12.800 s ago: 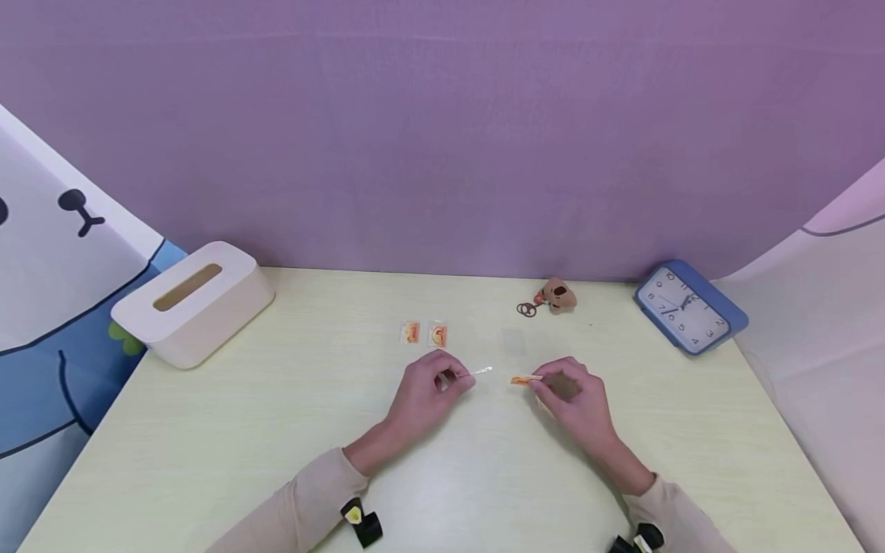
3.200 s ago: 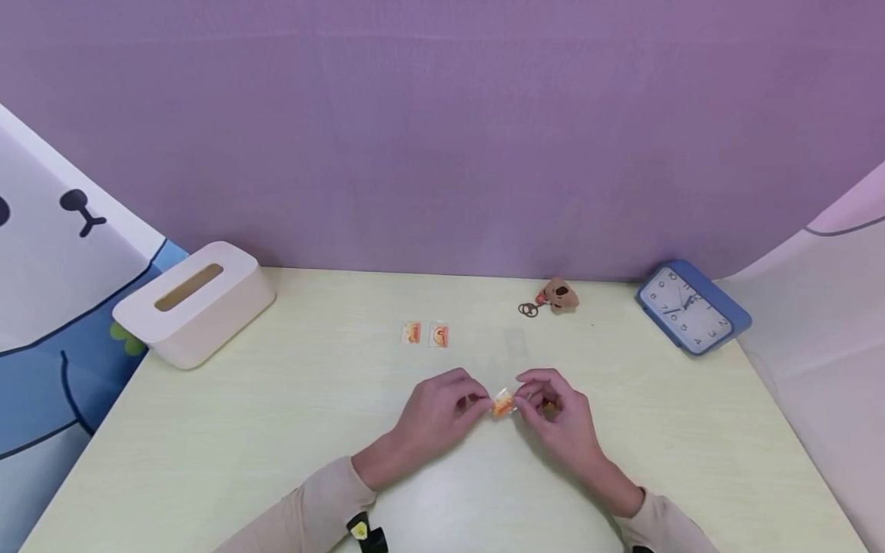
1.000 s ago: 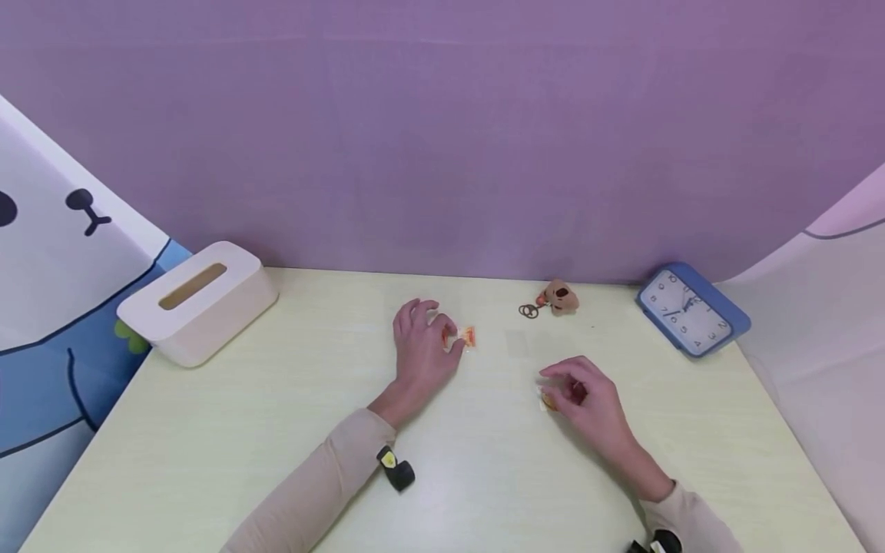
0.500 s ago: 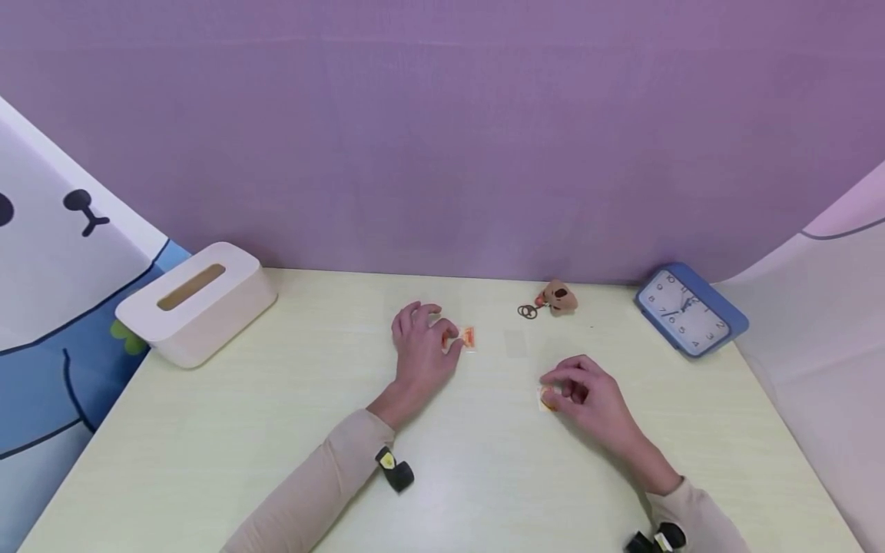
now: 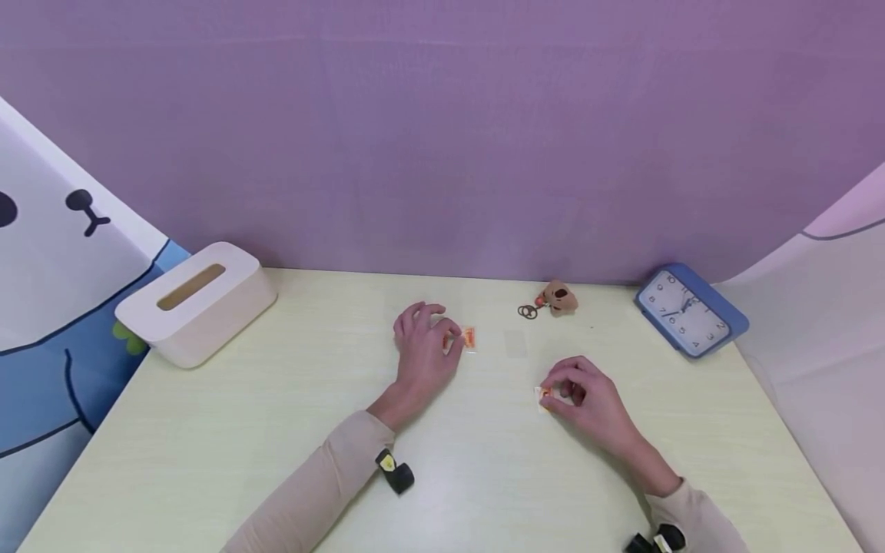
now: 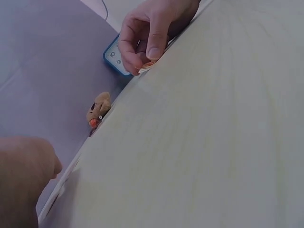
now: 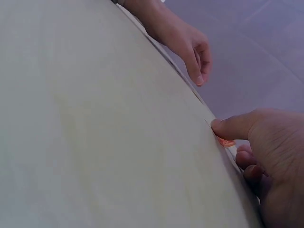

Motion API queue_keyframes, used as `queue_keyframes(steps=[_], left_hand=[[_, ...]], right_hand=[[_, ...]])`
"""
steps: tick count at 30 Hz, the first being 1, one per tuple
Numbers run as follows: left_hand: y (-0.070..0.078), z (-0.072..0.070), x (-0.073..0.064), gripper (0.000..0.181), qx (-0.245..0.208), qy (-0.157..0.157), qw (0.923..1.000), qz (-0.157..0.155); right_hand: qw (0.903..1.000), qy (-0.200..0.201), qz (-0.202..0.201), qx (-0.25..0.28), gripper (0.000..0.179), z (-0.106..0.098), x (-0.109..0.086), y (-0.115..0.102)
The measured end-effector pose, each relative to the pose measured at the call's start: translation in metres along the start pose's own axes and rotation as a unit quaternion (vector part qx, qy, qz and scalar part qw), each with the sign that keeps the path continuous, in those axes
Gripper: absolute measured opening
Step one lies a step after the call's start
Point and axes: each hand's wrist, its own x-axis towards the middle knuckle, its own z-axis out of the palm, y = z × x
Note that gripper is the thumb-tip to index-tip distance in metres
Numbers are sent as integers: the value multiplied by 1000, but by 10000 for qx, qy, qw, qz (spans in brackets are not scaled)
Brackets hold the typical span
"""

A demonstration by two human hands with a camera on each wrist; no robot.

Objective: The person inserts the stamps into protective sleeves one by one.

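Note:
My left hand (image 5: 423, 357) rests over the row of small clear packets with orange pictures. One packet (image 5: 469, 339) shows just right of its thumb and index finger, which are bent toward each other; the hand hides most of the others. Between the thumb and index finger of my right hand (image 5: 586, 395) is a small orange-printed card (image 5: 545, 395), pinched just above the table. That card (image 7: 226, 142) also appears under the thumb in the right wrist view. A flat clear plastic sleeve (image 5: 515, 344) lies between the two hands.
A bear keychain (image 5: 558, 297) lies at the table's back edge, its metal rings to the left. The blue clock (image 5: 691, 309) leans at the back right. At the back left stands a white tissue box (image 5: 197, 303). A purple cloth (image 5: 442, 138) hangs behind the pale table (image 5: 484, 476).
Both hands held a packet together about three seconds ago. The left hand has since moved back to the row, where a packet now lies farther right. The right hand has turned up an orange-printed card.

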Motion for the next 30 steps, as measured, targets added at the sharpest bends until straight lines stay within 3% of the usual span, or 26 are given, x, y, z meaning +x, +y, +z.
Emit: queue_keyframes(steps=[17,22,30], left_hand=[[31,18,1,13,-165,-538,9975,429],[37,24,3,20,7,-637,9971,427],[41,34,8,36,484,-810,9941,533]], right_hand=[[9993,124,-122,324,36,3,-5,7],[9987,146,64,486,30,3,-5,5],[9935,368,17,1079,25,3,-5,5]])
